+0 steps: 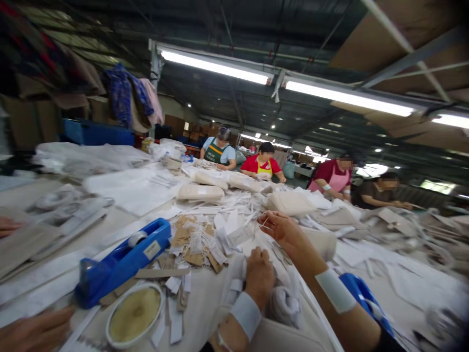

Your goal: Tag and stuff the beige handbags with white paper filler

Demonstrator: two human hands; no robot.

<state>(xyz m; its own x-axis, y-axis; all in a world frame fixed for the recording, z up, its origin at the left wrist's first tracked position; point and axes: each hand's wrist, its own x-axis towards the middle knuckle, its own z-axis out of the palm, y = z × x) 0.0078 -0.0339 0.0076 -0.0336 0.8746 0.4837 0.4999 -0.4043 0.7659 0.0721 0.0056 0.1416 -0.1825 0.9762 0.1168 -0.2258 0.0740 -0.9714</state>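
Note:
My left hand (260, 274), fingers curled, presses down on a beige bag (289, 335) lying in front of me; what lies under the fingertips is hidden. Beside it, on the bag, sits a pale rolled strap (284, 304). Farther forward, my right hand (280, 230) has thumb and fingers pinched together on what looks like a thin white string (262, 224). A pile of brown and white hang tags (198, 242) with white strings spreads to the left of both hands. White paper pieces (234, 234) lie just beyond my left hand.
Left stand a blue tape dispenser (124, 261) and a round tub of yellowish paste (135, 315). Another blue dispenser (366, 298) is by my right forearm. A co-worker's hand (40, 327) reaches in at left. Beige bags (201, 192) and several co-workers are farther back.

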